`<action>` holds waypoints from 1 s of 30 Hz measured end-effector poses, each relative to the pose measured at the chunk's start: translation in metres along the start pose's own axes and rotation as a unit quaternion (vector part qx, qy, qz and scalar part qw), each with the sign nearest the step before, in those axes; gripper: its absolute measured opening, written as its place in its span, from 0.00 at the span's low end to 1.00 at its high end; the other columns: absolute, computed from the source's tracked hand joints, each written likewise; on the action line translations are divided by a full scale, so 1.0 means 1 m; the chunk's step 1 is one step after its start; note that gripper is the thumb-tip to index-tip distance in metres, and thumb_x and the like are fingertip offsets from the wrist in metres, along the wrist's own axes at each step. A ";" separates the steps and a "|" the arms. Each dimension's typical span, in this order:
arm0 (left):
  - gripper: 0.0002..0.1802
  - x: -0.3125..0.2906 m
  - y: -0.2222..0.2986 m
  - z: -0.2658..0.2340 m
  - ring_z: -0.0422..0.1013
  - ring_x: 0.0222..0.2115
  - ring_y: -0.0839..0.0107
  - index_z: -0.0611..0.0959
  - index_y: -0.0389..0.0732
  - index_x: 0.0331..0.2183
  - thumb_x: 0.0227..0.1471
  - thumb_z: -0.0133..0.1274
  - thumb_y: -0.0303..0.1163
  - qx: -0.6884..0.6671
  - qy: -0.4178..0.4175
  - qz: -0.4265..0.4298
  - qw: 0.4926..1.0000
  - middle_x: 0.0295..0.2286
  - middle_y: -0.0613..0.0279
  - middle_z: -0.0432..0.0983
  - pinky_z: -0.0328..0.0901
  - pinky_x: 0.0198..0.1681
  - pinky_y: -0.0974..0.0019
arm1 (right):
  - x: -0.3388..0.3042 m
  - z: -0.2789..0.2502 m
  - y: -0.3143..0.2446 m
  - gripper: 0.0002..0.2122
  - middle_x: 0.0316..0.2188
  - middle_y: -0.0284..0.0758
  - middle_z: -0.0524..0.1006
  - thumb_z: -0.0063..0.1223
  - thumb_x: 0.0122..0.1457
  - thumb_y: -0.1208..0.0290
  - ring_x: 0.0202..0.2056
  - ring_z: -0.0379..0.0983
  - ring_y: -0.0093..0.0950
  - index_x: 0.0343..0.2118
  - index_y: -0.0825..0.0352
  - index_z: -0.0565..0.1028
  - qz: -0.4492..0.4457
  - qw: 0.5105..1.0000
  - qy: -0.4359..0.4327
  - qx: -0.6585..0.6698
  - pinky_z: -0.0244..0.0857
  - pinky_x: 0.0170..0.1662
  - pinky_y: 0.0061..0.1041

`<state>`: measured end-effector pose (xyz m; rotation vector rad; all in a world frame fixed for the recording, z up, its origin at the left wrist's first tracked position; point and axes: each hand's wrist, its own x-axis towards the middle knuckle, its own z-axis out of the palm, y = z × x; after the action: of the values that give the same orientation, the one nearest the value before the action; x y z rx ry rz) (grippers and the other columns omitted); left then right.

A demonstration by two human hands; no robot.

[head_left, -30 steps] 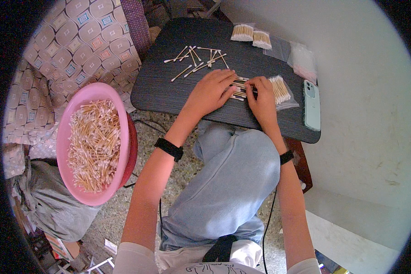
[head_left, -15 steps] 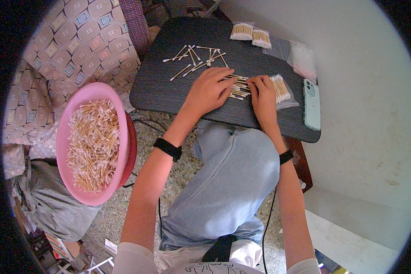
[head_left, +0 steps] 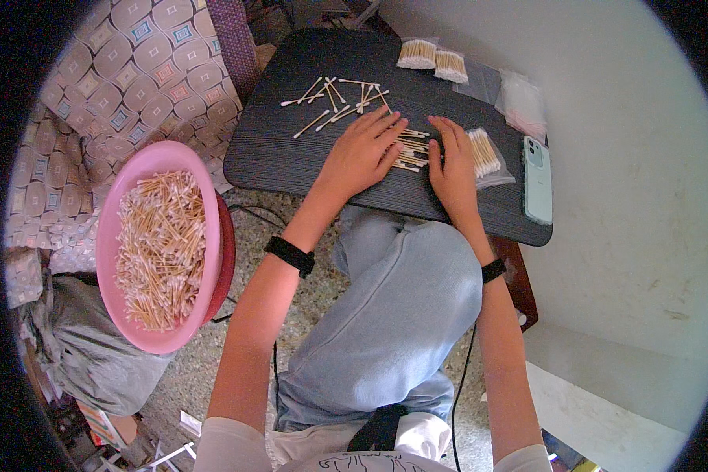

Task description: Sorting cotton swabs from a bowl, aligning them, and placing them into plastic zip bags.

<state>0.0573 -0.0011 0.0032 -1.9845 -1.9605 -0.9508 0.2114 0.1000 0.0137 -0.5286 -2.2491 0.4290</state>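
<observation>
A row of cotton swabs (head_left: 412,149) lies side by side on the black table (head_left: 271,149), between my two hands. At their left ends rests my left hand (head_left: 359,155), its fingers stretched out and partly covering them. My right hand (head_left: 453,167) is on the opposite side, fingers extended and thumb apart, close to the swabs' right ends. Just right of it lies a clear bag of cotton swabs (head_left: 484,153), partly hidden by that hand. Loose cotton swabs (head_left: 332,93) are scattered beyond my left hand, some crossing each other.
Two filled swab bags (head_left: 416,54) lie at the table's far edge, near empty clear bags (head_left: 521,101). A pale green phone (head_left: 537,181) lies at the right edge, by the wall (head_left: 629,181). On the left stands a pink basin (head_left: 110,259) full of swabs.
My right hand's fingers have straightened and spread away from the swab ends. My left hand's fingers have lifted and fanned out slightly. The swabs stay about where they were.
</observation>
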 end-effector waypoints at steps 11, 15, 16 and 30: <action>0.30 0.001 0.009 0.009 0.46 0.61 0.59 0.62 0.37 0.56 0.57 0.37 0.46 0.104 -0.109 0.042 0.988 0.58 0.55 0.53 0.42 0.62 0.52 | 0.003 0.008 0.011 0.24 0.59 0.51 0.54 0.38 0.63 0.62 0.61 0.49 0.45 0.57 0.72 0.57 0.028 0.982 -0.129 0.136 0.44 0.62 0.34; 0.32 0.002 0.022 0.016 0.45 0.61 0.58 0.60 0.38 0.57 0.56 0.38 0.47 0.139 -0.127 0.018 0.982 0.59 0.54 0.51 0.38 0.62 0.48 | 0.007 0.014 0.007 0.24 0.59 0.50 0.54 0.37 0.63 0.61 0.61 0.48 0.44 0.57 0.73 0.56 0.027 0.978 -0.144 0.146 0.43 0.62 0.33; 0.33 0.003 0.027 0.017 0.45 0.61 0.58 0.60 0.38 0.57 0.56 0.38 0.46 0.152 -0.137 0.015 0.979 0.59 0.54 0.51 0.37 0.62 0.48 | 0.007 0.013 0.007 0.24 0.59 0.50 0.54 0.37 0.63 0.62 0.61 0.48 0.44 0.57 0.73 0.56 0.040 0.975 -0.140 0.169 0.43 0.62 0.33; 0.27 -0.023 0.022 -0.016 0.47 0.61 0.63 0.63 0.37 0.55 0.58 0.38 0.41 0.085 -0.118 0.049 0.988 0.58 0.56 0.53 0.39 0.63 0.53 | -0.024 -0.026 -0.003 0.09 0.46 0.39 0.72 0.52 0.53 0.74 0.48 0.66 0.40 0.38 0.66 0.76 0.009 0.997 -0.062 0.045 0.58 0.53 0.34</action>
<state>0.0748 -0.0314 0.0096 -2.1533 -1.9616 -0.5263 0.2448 0.0892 0.0173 -0.4873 -2.3316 0.5844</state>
